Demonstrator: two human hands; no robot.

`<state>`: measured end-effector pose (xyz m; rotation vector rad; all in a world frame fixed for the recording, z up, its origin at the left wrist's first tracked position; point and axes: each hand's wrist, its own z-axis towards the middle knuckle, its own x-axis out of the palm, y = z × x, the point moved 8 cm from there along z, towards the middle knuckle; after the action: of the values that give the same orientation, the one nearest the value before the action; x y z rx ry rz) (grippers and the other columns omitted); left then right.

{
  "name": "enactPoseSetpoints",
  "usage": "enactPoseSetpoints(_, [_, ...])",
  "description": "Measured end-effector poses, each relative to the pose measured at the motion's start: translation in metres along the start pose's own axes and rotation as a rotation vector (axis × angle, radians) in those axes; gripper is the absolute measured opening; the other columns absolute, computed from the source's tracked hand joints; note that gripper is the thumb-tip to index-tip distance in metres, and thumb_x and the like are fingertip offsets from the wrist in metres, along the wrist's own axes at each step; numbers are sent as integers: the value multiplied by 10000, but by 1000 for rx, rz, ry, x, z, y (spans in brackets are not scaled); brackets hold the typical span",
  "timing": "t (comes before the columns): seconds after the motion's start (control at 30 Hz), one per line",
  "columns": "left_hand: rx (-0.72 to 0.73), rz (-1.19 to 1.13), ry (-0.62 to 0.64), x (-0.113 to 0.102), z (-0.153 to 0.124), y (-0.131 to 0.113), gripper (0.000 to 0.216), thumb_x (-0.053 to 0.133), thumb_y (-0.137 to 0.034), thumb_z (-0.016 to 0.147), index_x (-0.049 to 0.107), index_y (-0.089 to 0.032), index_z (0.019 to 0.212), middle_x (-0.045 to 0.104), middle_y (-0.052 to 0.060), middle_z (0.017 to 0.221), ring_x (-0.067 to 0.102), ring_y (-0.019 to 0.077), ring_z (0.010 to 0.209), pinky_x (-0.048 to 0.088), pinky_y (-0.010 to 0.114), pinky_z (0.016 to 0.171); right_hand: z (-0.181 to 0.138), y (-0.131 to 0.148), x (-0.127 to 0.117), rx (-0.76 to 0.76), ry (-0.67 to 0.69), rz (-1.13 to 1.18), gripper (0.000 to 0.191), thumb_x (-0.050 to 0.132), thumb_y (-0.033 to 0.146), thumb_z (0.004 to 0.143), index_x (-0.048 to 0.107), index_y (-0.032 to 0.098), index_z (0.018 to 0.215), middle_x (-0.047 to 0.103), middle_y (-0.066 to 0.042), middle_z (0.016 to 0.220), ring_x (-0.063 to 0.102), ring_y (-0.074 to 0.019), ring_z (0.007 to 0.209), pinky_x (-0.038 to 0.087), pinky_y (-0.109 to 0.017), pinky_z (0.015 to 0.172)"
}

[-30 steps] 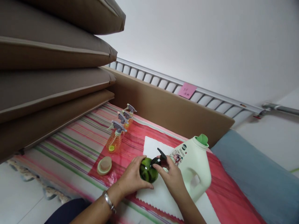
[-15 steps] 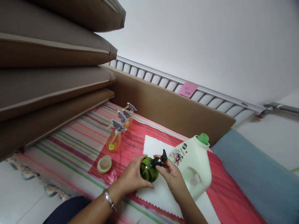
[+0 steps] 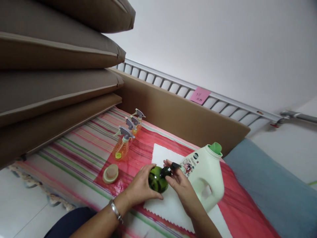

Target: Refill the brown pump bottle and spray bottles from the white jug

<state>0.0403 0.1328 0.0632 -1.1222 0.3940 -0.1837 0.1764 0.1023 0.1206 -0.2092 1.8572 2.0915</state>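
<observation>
The green bottle (image 3: pixel 157 179) stands on the white cloth (image 3: pixel 170 206), same spot as a second ago. Your left hand (image 3: pixel 141 189) wraps its round body. Your right hand (image 3: pixel 180 185) pinches the black spray head (image 3: pixel 169 169), whose nozzle now points right toward the white jug (image 3: pixel 208 175); earlier it pointed up. Orange spray bottles (image 3: pixel 122 145) stand well behind, unmoved.

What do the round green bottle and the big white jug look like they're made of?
The green bottle, cupped by the left hand, looks like glossy translucent plastic: light glints off it and shows through. Glass is possible. The white jug looks like matte opaque plastic, with a moulded handle and a green cap.
</observation>
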Motion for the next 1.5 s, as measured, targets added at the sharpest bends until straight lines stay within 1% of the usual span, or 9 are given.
enactPoseSetpoints(0.17, [8,10,17,2,0,1,956,853,-414,400,430,-211,1233,531,119,1209,492,313,1127,386,472,989,1,-3,-3,21,-51,10,389,740,363,598,652,197,939,676,-97,1003,586,-300,993,421,-471,916])
enactPoseSetpoints(0.5, [7,31,38,3,1,2,985,846,-450,398,419,-198,1249,525,128,1225,477,320,1144,372,474,999,1,-6,-2,18,22,-12,438,677,330,673,588,219,1087,594,-94,1200,520,-287,1120,387,-456,966])
enactPoseSetpoints(0.63, [-1,31,46,3,1,0,975,852,-428,399,423,-198,1244,527,130,1219,476,320,1143,369,480,999,1,-7,-8,17,-53,-154,363,712,324,616,631,192,944,675,-100,1028,579,-309,1016,401,-487,938])
enactPoseSetpoints(0.77, [-8,19,44,3,1,0,979,851,-434,400,419,-192,1245,519,131,1227,476,317,1146,372,474,1002,0,-6,-2,4,26,-40,408,645,332,690,594,206,1074,617,-95,1164,553,-276,1081,417,-446,937])
enactPoseSetpoints(1.03, [0,31,49,4,0,2,980,849,-440,402,412,-197,1246,518,127,1229,479,310,1150,375,464,1005,-1,-5,-1,4,8,-4,399,642,344,700,606,219,1077,632,-75,1150,555,-271,1081,411,-444,944])
enactPoseSetpoints(1.13, [2,32,52,4,0,1,984,853,-428,397,413,-197,1246,515,130,1231,472,311,1153,368,472,1007,-2,-6,-8,28,-91,-122,338,688,333,645,647,197,952,684,-81,1008,587,-296,1004,403,-482,935])
enactPoseSetpoints(1.27, [11,25,49,4,0,0,981,851,-432,398,417,-211,1250,522,124,1224,479,316,1142,373,477,996,-2,-2,-1,-21,-56,-65,377,632,360,701,614,220,1051,629,-85,1145,555,-278,1075,405,-451,946])
enactPoseSetpoints(1.4, [16,38,48,4,-1,0,995,847,-453,388,425,-194,1251,522,132,1228,474,320,1146,369,473,1000,-4,0,-4,-19,-134,-202,303,682,359,639,644,185,885,688,-96,943,595,-307,970,406,-481,925])
enactPoseSetpoints(1.5, [17,37,48,4,-1,0,992,845,-457,393,421,-198,1252,520,128,1229,477,313,1143,376,461,997,-5,-4,3,-5,-45,-87,373,634,358,695,601,193,1027,634,-106,1109,565,-286,1049,420,-449,929])
